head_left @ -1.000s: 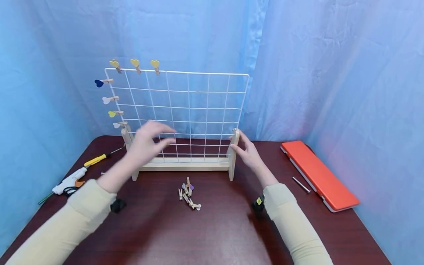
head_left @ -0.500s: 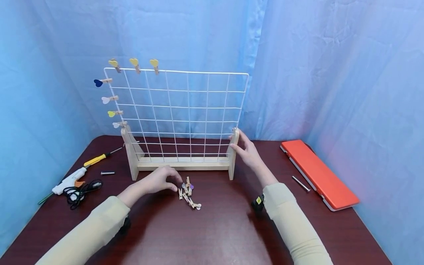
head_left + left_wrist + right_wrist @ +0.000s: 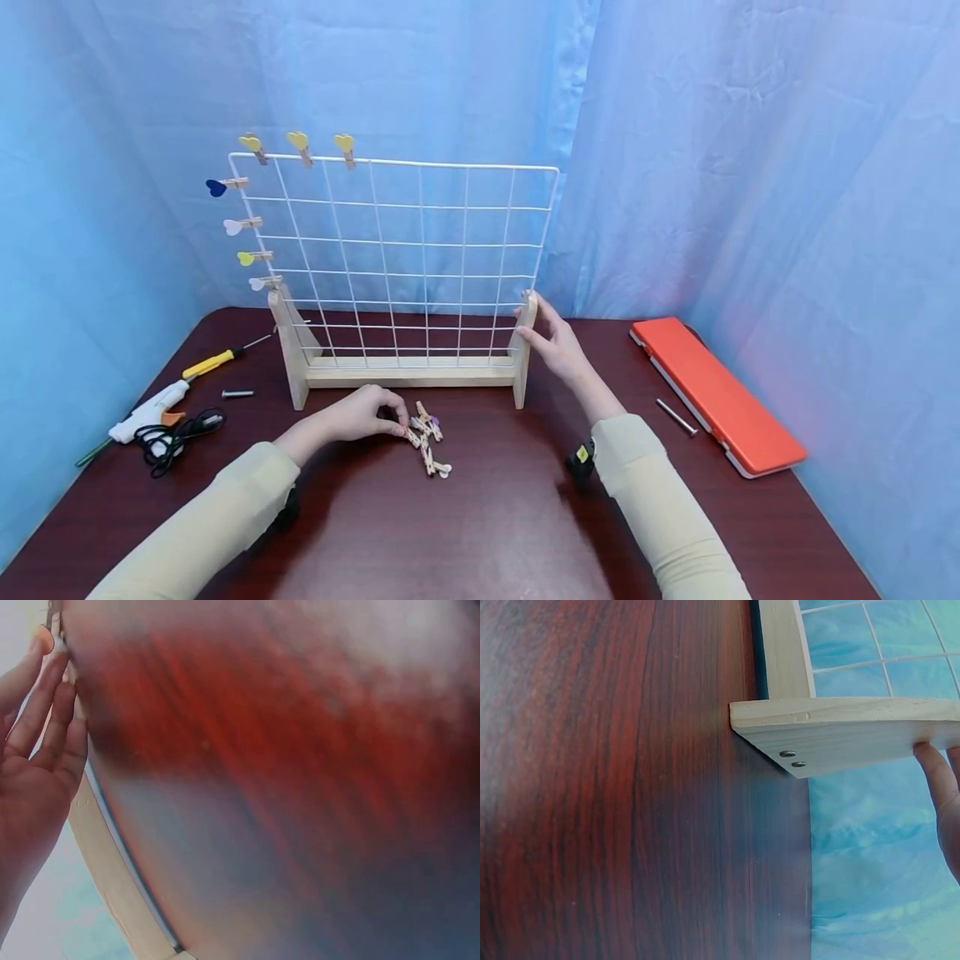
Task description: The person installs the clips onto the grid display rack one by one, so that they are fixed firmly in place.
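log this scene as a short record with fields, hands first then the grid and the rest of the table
left hand: pinches a clothespin at the loose pile
right hand: grips the right wooden upright
grid: white wire grid, standing
top edge: three yellow-heart clothespins
left edge: four heart clothespins; dark blue, white, yellow, white downward
table left: screwdriver, glue gun, black cable, metal bolt
table right: orange-red case, second bolt
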`<state>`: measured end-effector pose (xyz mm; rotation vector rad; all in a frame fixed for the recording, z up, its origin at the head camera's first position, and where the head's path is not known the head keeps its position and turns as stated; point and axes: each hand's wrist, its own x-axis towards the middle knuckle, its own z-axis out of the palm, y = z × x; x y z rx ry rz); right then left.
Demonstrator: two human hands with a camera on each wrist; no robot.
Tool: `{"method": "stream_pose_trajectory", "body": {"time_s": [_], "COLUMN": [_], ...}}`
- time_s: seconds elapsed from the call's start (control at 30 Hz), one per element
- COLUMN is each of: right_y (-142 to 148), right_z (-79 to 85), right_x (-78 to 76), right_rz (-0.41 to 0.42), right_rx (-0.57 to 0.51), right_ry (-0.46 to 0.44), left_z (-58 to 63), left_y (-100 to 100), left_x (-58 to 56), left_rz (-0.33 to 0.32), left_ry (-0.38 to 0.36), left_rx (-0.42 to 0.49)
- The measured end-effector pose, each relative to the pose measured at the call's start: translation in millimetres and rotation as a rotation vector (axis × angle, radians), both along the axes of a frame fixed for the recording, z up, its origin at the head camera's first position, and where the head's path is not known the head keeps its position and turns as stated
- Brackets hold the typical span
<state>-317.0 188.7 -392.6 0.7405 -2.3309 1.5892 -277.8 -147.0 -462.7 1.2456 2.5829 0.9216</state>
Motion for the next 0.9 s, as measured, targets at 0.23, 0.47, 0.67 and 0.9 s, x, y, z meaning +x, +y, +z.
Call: {"method": "stream_pose_trajectory", "body": {"time_s": [0.23,0.47,0.67,0.9], "right_y": [-0.9,-0.5,-0.8,-0.4], "right_z": [0.7,1.6,1.8,0.8], "right_x": [0.6,1.7,1.7,0.3], "right_rz": [0.004,0.022,0.027,0.027], "right_rx": [-0.008,-0.026,-0.022,-0.034], "right_ry": [-0.014,-0.029,-0.032,-0.035], "left_z": [12.5,53.5,112.0,196.6], "left_y": [-5.5,-0.3,5.5,7.3], "left_x": [5.7,8.6,7.5,6.4], "left_rz": [0.13,0.226,0.271,0.324], "left_ry": [-0.042,0.124,0.312,0.459], "left_rx": [0.088,0.19,0.253,0.337]}}
